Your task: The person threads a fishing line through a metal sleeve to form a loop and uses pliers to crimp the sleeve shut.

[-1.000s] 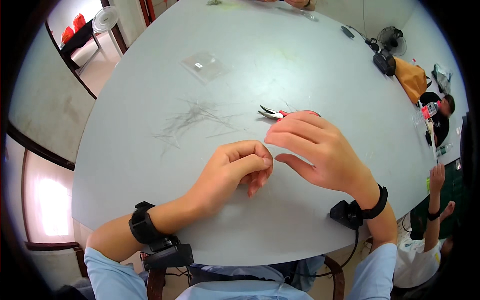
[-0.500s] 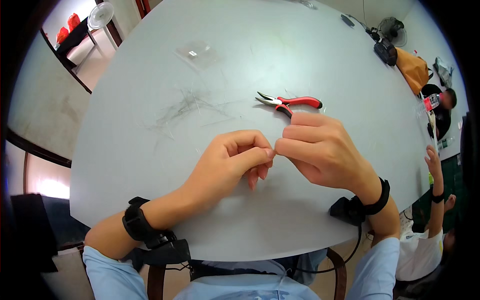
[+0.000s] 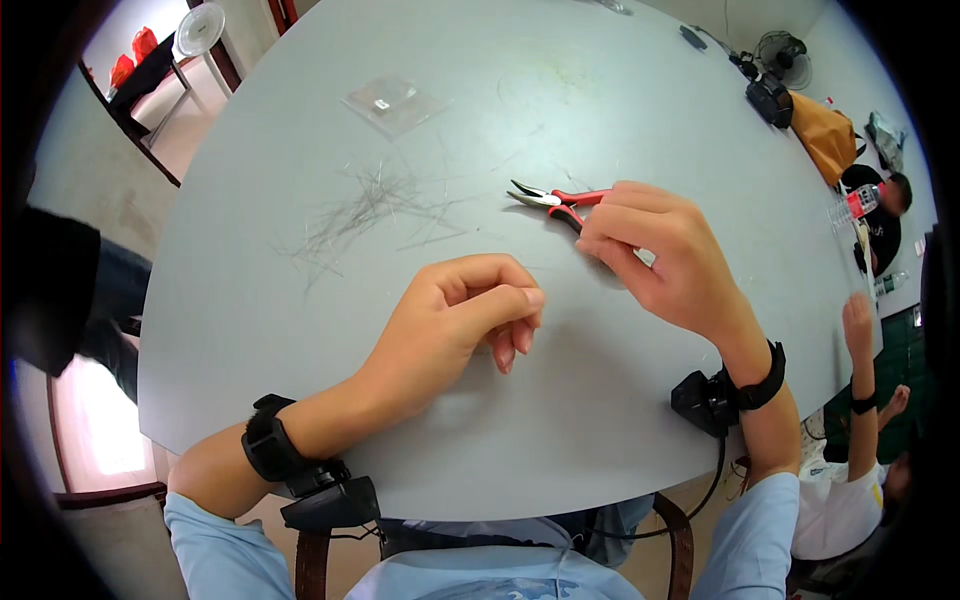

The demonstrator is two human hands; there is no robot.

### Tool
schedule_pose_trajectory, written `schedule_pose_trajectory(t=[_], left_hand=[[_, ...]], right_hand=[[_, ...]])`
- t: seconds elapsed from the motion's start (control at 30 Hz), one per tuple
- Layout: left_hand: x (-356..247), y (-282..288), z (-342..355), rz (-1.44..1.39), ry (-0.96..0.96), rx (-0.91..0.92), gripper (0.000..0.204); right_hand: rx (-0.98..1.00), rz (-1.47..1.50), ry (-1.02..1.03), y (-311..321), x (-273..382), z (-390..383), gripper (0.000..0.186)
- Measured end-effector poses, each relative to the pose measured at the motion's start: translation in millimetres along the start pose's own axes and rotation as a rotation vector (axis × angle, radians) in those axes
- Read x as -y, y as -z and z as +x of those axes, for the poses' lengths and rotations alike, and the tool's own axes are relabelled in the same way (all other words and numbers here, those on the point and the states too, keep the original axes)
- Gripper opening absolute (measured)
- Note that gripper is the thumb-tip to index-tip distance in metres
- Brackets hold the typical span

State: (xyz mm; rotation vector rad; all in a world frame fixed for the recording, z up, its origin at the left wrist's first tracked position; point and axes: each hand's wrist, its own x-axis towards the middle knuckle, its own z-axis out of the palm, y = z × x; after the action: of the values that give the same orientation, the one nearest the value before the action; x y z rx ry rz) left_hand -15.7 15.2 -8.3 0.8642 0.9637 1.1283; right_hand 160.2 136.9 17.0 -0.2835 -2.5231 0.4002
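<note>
My left hand [image 3: 470,315] is held above the near middle of the table, thumb pressed against its curled index finger. Anything in that pinch is too small to make out. Farther right, my right hand [image 3: 665,245] is over the handles of the red-and-black pliers [image 3: 560,198], fingers curled and thumb close to the index fingertip. It hides the handle ends; whether it grips them or pinches something tiny does not show. The curved metal jaws point left, slightly apart. To their left lies a loose heap of thin, straight wire-like pieces [image 3: 375,205].
A clear plastic bag [image 3: 393,104] lies beyond the heap on the grey-white table [image 3: 240,340]. A fan [image 3: 783,55], an orange bag [image 3: 825,140] and a plastic bottle [image 3: 855,205] are along the right. Another person's raised arm [image 3: 860,370] is at the right edge; a dark-clothed person [image 3: 60,290] is at the left.
My right hand has moved away from my left hand, up and to the right, over the pliers' handles. My left hand stays nearly still. A dark-clothed person has come into view at the left.
</note>
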Motion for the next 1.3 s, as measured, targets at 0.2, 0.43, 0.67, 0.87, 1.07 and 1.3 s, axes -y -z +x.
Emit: schedule_pose_trajectory(t=[0.2, 0.43, 0.67, 0.87, 1.07, 1.3], left_hand=[[0, 0, 0, -0.056, -0.018, -0.067, 0.018], [-2, 3, -2, -0.108, -0.169, -0.168, 0.018], [-3, 1, -6, -0.11, -0.084, -0.149, 0.017], [-4, -4, -9, 0.126, -0.125, -0.132, 0.013], [3, -6, -7, 0.336, -0.172, -0.136, 0.01], [0, -8, -7, 0.629, -0.18, -0.176, 0.006]], right_hand=[[0.089, -0.033, -0.233, 15, -29, 16, 0.01], [0.032, 0.126, -0.755, 40, -124, 54, 0.016], [-0.002, 0.015, -0.83, 24, -182, 48, 0.019], [0.129, -0.093, -0.763, 58, -155, 3, 0.016], [0.269, -0.145, -0.641, 76, -116, -46, 0.02], [0.217, -0.052, -0.622, 68, -73, -62, 0.014]])
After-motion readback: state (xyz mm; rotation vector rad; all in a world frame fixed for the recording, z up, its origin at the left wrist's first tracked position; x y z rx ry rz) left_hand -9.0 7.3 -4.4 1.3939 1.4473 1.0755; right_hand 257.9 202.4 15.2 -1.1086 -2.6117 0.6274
